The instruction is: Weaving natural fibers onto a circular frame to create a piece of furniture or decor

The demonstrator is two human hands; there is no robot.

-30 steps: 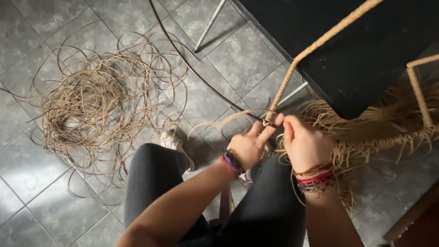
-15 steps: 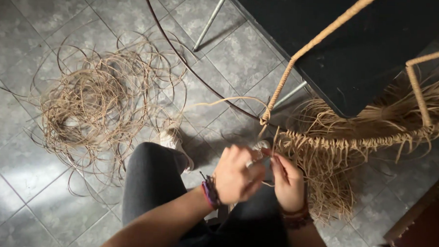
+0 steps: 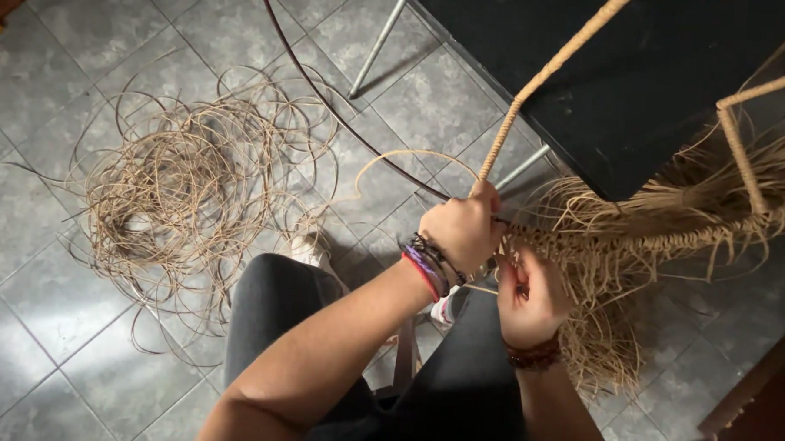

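My left hand [image 3: 466,227], with coloured bracelets at the wrist, is closed at the corner where the cane-wrapped frame rod [image 3: 536,86] meets the woven edge [image 3: 652,247]. A thin cane strand [image 3: 412,153] arcs in a loop from the floor side into this fist. Just below and to the right, my right hand [image 3: 529,295] is curled under the woven edge, fingers pinched on the strand among loose cane ends. The two hands almost touch. A fringe of cane ends hangs from the weave over my right knee.
A big tangled coil of loose cane [image 3: 176,195] lies on the grey tiled floor at left. A dark bent rod [image 3: 327,96] curves from the top towards my hands. A black table [image 3: 641,81] with a metal leg [image 3: 377,46] stands at the upper right, and my dark-trousered legs fill the bottom.
Half a second ago both hands were drawn down towards my lap. They have since risen back to the frame corner, and the strand's loop now stands left of my left hand.
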